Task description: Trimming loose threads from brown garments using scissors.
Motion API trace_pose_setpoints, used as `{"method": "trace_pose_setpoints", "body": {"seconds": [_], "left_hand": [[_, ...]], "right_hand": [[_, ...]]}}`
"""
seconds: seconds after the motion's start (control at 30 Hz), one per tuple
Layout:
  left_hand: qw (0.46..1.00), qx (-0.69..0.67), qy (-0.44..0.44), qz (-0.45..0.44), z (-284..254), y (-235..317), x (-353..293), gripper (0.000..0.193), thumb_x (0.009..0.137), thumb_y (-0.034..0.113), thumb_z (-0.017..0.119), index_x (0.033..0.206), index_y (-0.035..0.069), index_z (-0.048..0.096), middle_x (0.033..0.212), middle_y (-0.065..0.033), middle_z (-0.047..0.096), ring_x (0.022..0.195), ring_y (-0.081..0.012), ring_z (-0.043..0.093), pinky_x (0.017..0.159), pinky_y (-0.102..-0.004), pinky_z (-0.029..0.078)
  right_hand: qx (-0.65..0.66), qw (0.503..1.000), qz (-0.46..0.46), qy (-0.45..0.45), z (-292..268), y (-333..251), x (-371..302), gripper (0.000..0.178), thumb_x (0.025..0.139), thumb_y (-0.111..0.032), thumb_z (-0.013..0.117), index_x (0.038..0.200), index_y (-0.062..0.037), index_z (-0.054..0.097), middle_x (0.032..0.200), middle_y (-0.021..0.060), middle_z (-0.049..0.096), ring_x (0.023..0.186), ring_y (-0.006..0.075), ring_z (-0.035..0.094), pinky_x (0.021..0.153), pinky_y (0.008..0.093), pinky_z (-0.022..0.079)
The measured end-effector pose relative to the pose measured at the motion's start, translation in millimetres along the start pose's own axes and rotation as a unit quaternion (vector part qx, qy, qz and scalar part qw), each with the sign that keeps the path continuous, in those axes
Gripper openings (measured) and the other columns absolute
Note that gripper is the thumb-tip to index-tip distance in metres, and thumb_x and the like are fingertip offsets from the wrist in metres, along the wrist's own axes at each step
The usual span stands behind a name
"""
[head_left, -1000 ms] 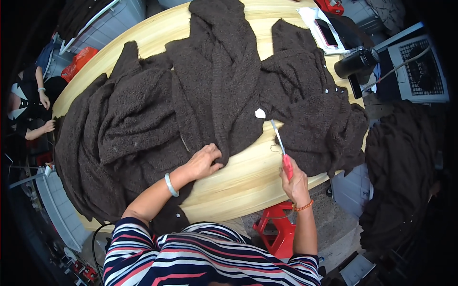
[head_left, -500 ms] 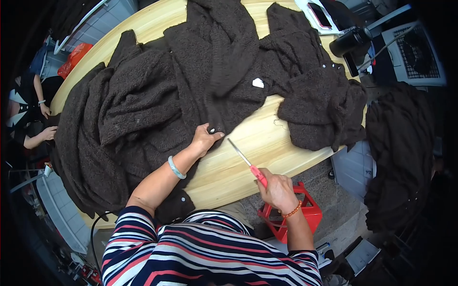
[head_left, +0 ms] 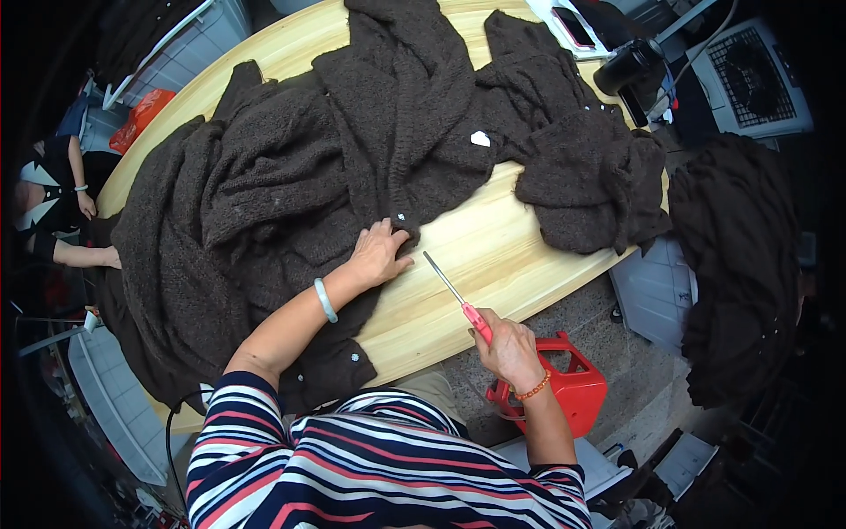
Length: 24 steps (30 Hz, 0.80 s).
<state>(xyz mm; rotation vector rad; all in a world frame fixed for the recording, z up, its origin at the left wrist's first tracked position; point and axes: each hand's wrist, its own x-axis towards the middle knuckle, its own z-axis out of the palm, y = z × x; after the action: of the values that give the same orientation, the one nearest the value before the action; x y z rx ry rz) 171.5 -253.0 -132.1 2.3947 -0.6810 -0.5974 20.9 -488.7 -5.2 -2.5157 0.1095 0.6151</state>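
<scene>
Dark brown knitted garments (head_left: 282,176) lie heaped over the wooden table. My left hand (head_left: 379,253) rests on the near edge of the middle garment, fingers spread and thumb apart, just below a small white button (head_left: 401,217). In my right hand (head_left: 513,354) is a pink-handled tool (head_left: 477,323) with a long thin metal shaft; its exact kind is unclear. Its tip points up and left, a little right of the garment edge and apart from it. A white tag-like piece (head_left: 480,138) shows on the cloth farther back.
Another person's hand (head_left: 107,257) touches the heap at the far left. A red stool (head_left: 573,397) stands by my right arm. More dark cloth (head_left: 736,264) hangs at the right beside a pale bin (head_left: 648,295). A black bottle (head_left: 627,68) and phone (head_left: 573,26) are at the back right.
My left hand has loosened from a bunched hold at the garment edge, and its fingers now lie spread on the cloth. My right hand keeps the tool in much the same place.
</scene>
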Motion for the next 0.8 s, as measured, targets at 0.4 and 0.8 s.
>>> {"method": "trace_pose_setpoints", "body": {"seconds": [0.4, 0.8], "left_hand": [[0.686, -0.691, -0.003, -0.227, 22, -26, 9, 0.015, 0.099, 0.005, 0.053, 0.109, -0.001, 0.063, 0.102, -0.0076, 0.069, 0.093, -0.0202, 0.067, 0.083, -0.0317, 0.056], [0.451, -0.851, 0.033, -0.266, 33, -40, 19, 0.017, 0.099, 0.002, 0.051, 0.114, 0.000, 0.058, 0.115, -0.0129, 0.066, 0.106, -0.0287, 0.066, 0.098, -0.0432, 0.054]], "right_hand": [[-0.020, 0.995, -0.040, -0.089, 12, 0, -6, 0.018, 0.089, -0.021, 0.061, 0.097, -0.0047, 0.063, 0.072, 0.0241, 0.066, 0.071, 0.0419, 0.067, 0.067, 0.0509, 0.054], [-0.056, 0.990, -0.068, -0.108, 23, 15, 10, 0.017, 0.088, -0.021, 0.060, 0.093, -0.0052, 0.064, 0.071, 0.0224, 0.067, 0.071, 0.0401, 0.068, 0.068, 0.0487, 0.054]]}}
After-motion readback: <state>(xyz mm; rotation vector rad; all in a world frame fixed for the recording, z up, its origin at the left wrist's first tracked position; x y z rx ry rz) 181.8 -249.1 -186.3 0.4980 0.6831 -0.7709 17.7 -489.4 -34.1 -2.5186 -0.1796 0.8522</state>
